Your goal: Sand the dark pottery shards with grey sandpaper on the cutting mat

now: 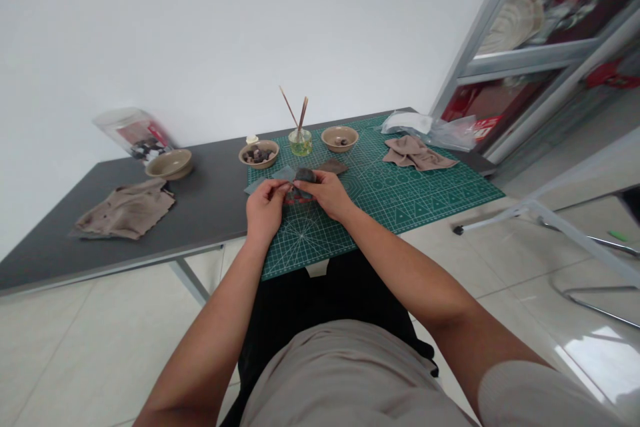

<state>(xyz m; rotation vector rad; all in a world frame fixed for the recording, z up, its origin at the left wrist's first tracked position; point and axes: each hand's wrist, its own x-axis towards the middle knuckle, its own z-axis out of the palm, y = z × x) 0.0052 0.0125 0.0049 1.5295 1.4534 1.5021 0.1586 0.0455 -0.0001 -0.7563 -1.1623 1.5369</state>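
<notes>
My left hand (267, 205) is closed in a pinch above the green cutting mat (370, 203), fingertips on something small that I cannot make out. Facing it, my right hand (330, 193) is closed around a dark grey rounded object (305, 175), its kind unclear. The fingertips of both hands almost meet. Beneath and behind them lie grey-blue sheets (257, 185), a brown cloth piece (333, 166) and something reddish. Just beyond stands a tan bowl (274, 159) of brown, nut-like lumps, beside a glass (300, 143) with yellowish liquid and thin sticks.
Another tan bowl (340, 139) holds a few small dark pieces. A brown cloth (417, 153) and clear plastic bags (453, 132) lie at right. On the dark table (215, 207) at left are a cloth (125, 210), a bowl (170, 165) and a clear jar (133, 130).
</notes>
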